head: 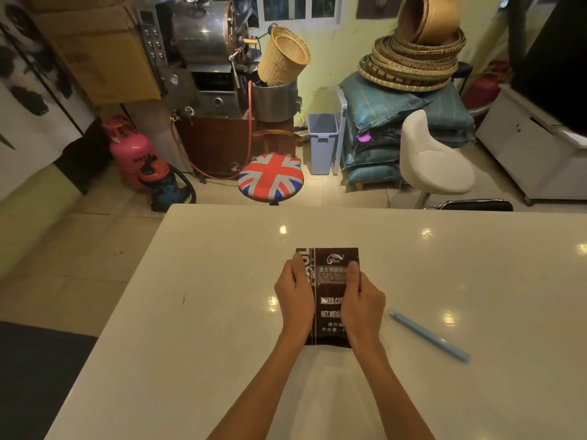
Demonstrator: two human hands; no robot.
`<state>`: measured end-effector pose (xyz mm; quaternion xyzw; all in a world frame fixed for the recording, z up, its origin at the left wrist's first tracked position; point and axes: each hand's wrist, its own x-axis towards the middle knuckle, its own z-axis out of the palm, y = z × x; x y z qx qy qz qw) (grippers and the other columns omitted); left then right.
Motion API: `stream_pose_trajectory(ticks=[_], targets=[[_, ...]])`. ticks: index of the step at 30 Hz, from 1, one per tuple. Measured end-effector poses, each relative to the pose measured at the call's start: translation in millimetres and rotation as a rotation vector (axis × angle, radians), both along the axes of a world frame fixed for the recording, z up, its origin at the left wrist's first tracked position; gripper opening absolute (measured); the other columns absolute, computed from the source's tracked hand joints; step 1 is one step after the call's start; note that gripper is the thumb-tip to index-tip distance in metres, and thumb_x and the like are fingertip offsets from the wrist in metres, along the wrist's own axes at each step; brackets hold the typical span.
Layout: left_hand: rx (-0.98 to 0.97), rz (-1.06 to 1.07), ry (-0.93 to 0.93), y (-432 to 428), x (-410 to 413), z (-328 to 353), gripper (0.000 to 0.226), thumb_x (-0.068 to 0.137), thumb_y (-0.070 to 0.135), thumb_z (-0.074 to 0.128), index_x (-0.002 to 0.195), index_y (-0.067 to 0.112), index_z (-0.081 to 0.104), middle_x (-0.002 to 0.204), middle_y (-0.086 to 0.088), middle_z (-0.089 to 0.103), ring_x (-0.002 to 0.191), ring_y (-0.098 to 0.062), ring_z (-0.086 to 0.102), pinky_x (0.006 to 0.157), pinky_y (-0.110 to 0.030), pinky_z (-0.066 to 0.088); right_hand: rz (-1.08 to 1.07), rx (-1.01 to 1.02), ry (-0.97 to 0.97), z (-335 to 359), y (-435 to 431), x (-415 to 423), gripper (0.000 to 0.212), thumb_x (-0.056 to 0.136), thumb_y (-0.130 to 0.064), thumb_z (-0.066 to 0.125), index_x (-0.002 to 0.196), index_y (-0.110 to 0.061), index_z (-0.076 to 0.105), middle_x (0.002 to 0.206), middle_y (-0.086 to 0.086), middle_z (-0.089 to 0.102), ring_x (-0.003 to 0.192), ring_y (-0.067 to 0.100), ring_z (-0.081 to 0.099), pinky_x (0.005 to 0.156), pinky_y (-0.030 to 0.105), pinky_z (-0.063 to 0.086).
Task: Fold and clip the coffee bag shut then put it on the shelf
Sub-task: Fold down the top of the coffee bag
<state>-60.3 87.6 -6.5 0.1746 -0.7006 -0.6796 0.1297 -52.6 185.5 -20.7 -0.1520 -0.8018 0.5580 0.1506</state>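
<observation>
A dark brown coffee bag (330, 290) with white lettering stands on the white table (222, 312), its flat top edge pointing away from me. My left hand (295, 296) grips the bag's left side, thumb on the front. On the bag's right side sits my right hand (362, 300), fingers curled over the upper front. A long light-blue sealing clip (428, 335) lies flat on the table to the right of the bag, apart from both hands. No shelf is in view.
Beyond the table's far edge stand a stool with a flag-pattern seat (270, 179), a white chair (435, 163), a grey bin (322, 141), stacked sacks (397, 122) with woven baskets, a coffee roaster (203, 58) and a pink gas cylinder (130, 150).
</observation>
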Motion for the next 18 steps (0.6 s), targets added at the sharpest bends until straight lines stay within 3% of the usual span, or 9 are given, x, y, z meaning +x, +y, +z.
stream_pose_trajectory(ticks=[4,7,9,12,14,16,18], targets=[[-0.146,-0.183,-0.047,8.2,12.6,-4.4,0.028,0.101,0.04,0.04,0.102,0.017,0.056,0.084,0.007,0.069,0.072,-0.001,0.07,0.06,-0.02,0.058,-0.079,-0.093,-0.05,7.9,13.2,-13.4,0.064,0.098,-0.055,0.027,0.063,-0.013,0.06,0.063,0.007,0.067,0.058,0.019,0.066,0.056,0.033,0.053],[-0.212,-0.088,-0.018,7.9,10.4,-6.8,0.03,0.103,0.036,0.036,0.092,0.016,0.056,0.076,0.002,0.069,0.066,-0.012,0.069,0.055,-0.029,0.059,0.015,-0.141,-0.122,11.7,7.9,-5.3,0.054,0.097,-0.056,0.025,0.087,-0.017,0.062,0.076,0.001,0.07,0.068,0.013,0.069,0.06,0.025,0.052],[-0.209,-0.071,-0.002,4.4,4.1,-7.8,0.033,0.104,0.033,0.035,0.091,0.011,0.055,0.076,-0.003,0.069,0.064,-0.015,0.069,0.052,-0.032,0.059,0.062,-0.031,-0.104,7.6,2.1,5.3,0.046,0.091,-0.062,0.032,0.101,-0.022,0.054,0.084,-0.005,0.069,0.071,0.009,0.069,0.061,0.026,0.055],[-0.127,-0.08,0.011,5.8,6.6,-7.4,0.035,0.105,0.027,0.035,0.093,0.002,0.056,0.075,0.0,0.066,0.062,-0.001,0.066,0.051,-0.017,0.054,-0.002,0.054,-0.038,-4.0,1.5,10.4,0.043,0.092,-0.06,0.041,0.095,-0.02,0.057,0.078,-0.005,0.069,0.067,0.009,0.068,0.06,0.033,0.059],[-0.036,-0.08,-0.005,4.8,11.6,-12.6,0.036,0.105,0.027,0.034,0.09,0.003,0.057,0.075,-0.001,0.064,0.062,0.002,0.062,0.054,-0.015,0.052,-0.022,0.034,-0.028,-10.5,1.7,7.7,0.043,0.098,-0.052,0.038,0.085,-0.018,0.061,0.069,0.0,0.069,0.06,0.015,0.067,0.055,0.039,0.058],[-0.002,-0.15,-0.044,-0.3,12.0,-17.3,0.035,0.104,0.032,0.034,0.091,0.008,0.056,0.081,-0.005,0.065,0.072,-0.008,0.065,0.062,-0.02,0.055,-0.064,-0.03,-0.016,-16.1,2.4,7.7,0.041,0.1,-0.045,0.037,0.081,-0.02,0.064,0.066,0.002,0.068,0.059,0.018,0.067,0.053,0.041,0.058],[0.006,-0.272,-0.061,-8.2,10.2,-17.6,0.024,0.102,0.031,0.04,0.105,0.012,0.054,0.097,-0.006,0.067,0.089,-0.02,0.069,0.071,-0.025,0.058,-0.109,-0.051,0.021,-22.6,6.8,12.3,0.036,0.101,-0.04,0.036,0.087,-0.021,0.064,0.069,-0.001,0.069,0.062,0.014,0.068,0.052,0.038,0.059]])
